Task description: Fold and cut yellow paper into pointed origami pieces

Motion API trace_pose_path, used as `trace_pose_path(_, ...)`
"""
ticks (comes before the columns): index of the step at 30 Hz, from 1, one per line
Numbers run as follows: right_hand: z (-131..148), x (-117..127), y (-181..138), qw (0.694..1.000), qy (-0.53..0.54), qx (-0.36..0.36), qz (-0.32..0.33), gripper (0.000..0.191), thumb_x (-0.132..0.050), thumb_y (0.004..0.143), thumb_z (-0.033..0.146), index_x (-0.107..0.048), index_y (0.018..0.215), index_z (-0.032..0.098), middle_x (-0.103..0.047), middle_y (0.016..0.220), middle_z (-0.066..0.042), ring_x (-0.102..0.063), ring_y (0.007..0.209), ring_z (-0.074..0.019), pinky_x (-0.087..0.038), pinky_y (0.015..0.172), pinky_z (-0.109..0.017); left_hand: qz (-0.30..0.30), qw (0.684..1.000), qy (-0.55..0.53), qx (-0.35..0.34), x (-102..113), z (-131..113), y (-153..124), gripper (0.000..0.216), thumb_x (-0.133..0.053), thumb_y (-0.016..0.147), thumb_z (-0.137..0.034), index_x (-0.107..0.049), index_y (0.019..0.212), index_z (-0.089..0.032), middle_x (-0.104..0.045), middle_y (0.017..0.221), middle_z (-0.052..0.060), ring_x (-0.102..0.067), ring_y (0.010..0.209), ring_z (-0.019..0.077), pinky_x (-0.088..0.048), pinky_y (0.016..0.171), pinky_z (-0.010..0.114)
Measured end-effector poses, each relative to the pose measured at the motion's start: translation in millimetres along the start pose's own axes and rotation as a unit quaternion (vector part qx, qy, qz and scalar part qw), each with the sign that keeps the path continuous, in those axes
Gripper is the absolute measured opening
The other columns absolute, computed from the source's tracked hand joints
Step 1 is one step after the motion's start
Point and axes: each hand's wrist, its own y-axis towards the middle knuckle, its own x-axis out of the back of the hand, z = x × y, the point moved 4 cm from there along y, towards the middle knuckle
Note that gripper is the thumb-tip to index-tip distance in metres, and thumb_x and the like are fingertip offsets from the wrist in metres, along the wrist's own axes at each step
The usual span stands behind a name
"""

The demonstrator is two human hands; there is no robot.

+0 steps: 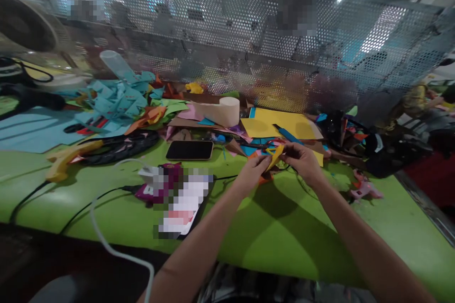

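Left hand (250,173) and right hand (304,162): fingers of both pinched on small yellow paper piece (275,157), held between them above green worktop (280,246). Yellow sheet (280,119) with blue-handled tool (287,134) on top lies just beyond; dark-screened phone (189,150) to the left, pink object (366,188) to the right

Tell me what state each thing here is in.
Small yellow paper piece: bent, held by left hand and right hand
Black rectangular phone: flat, screen dark
White-screened rectangular device: lit
Pale beige roll: upright, partly unwound
Light-blue paper pieces: heaped
Yellow paper sheet: lying flat
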Motion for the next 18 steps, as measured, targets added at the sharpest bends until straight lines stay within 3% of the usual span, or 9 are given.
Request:
trace_pose_path(5, 5, -4, -3, 1.000, 0.022, 0.001, 0.018, 0.041, -0.082, 0.065, 0.039, -0.067, 0.100, 0.022, -0.069, 0.098, -0.003, -0.064, 0.085, -0.0175, -0.052, 0.080, -0.032, -0.024, 0.999, 0.013, -0.024, 1, -2, 2, 0.045, -0.068, 0.077, -0.051, -0.068, 0.103, -0.014, -0.069, 0.089, 0.005, -0.063, 0.073, 0.0151, -0.053, 0.063, 0.025)
trace_pose_path(12, 1, -3, -4, 1.000, -0.018, 0.010, 0.006, 0.038, -0.075, 0.072, 0.042, -0.067, 0.103, 0.021, -0.072, 0.099, -0.006, -0.065, 0.094, -0.0213, -0.052, 0.085, -0.035, -0.069, 0.996, 0.024, -0.052, 5, 0, 3, 0.031, -0.062, 0.083, -0.039, -0.069, 0.103, -0.016, -0.069, 0.097, 0.006, -0.064, 0.086, 0.0180, -0.057, 0.072, 0.029)
trace_pose_path(18, -5, -1, -2, 1.000, 0.009, -0.012, 0.004, 0.033, -0.073, 0.066, 0.028, -0.068, 0.098, 0.021, -0.071, 0.101, -0.005, -0.067, 0.093, -0.0213, -0.053, 0.089, -0.039, -0.103, 0.993, -0.043, -0.024, 7, -3, 3, 0.030, -0.064, 0.082, -0.030, -0.069, 0.109, -0.016, -0.071, 0.107, 0.007, -0.067, 0.081, 0.0161, -0.058, 0.072, 0.029)
